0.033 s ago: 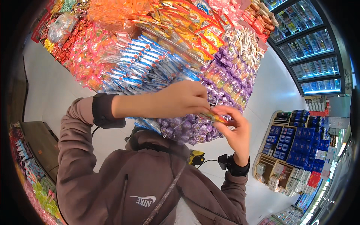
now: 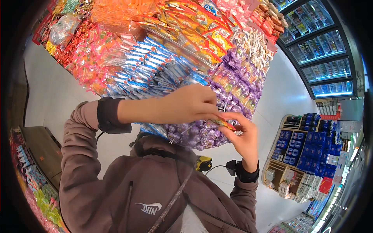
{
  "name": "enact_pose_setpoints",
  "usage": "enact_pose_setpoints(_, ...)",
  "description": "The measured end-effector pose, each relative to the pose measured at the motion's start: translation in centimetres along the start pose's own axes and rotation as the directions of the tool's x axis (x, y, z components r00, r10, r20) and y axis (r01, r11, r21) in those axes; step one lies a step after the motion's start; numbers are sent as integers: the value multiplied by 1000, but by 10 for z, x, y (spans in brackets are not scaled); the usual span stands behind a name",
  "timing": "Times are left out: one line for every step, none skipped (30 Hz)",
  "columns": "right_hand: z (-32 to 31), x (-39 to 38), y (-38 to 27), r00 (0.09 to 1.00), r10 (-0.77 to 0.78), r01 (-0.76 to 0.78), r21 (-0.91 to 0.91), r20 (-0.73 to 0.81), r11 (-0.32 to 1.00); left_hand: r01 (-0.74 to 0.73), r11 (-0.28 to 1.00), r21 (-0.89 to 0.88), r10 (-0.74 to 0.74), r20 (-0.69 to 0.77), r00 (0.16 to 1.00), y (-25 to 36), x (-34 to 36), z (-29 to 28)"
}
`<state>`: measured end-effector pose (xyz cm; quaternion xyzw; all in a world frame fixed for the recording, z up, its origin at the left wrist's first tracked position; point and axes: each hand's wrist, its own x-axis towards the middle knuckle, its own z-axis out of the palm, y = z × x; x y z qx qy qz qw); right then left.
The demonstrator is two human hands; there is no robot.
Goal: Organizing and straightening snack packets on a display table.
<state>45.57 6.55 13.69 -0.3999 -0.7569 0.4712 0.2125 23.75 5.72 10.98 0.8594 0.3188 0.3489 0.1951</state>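
My left hand reaches across from the left with its fingers curled and pinched at one end of a small packet, coloured red, yellow and green. At the packet's other end, my right hand grips it between thumb and fingers. Part of the packet is hidden by the fingers, so its contents cannot be made out. Both hands are over a heap of purple-wrapped lollipops at the near edge of a candy display. Blue-and-white packets lie in rows beyond my left forearm.
Yellow-and-red bags, pink-wrapped sweets and orange packets fill the display farther back. Lit shelves stand at the far right. Nearer on the right, a wooden rack holds blue packs. Another candy stand is at the left.
The packet's free side shows slightly more between my hands. My left forearm has shifted a touch to the right; my right hand has hardly moved.
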Motion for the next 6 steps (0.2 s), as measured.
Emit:
enact_pose_setpoints(5,2,-8,1000,-1,-1,-65,-27,998,-84,994,72,88,-56,995,-1,-1,1)
enact_pose_setpoints(8,5,-14,1000,-2,0,-69,-30,998,-88,993,72,92,-58,994,-1,-1,1)
enact_pose_setpoints(10,7,-19,1000,19,-18,-111,10,994,-125,985,122,132,-54,990,0,-1,1)
enact_pose_setpoints(12,10,-23,998,44,-36,-153,49,988,-161,972,170,172,-48,984,1,-2,0)
enact_pose_setpoints(16,13,-25,996,48,-31,-202,80,979,-188,957,220,199,-27,980,1,-4,-3)
enact_pose_setpoints(19,16,-26,993,52,-23,-248,110,969,-215,938,271,224,-2,975,3,-5,-9)
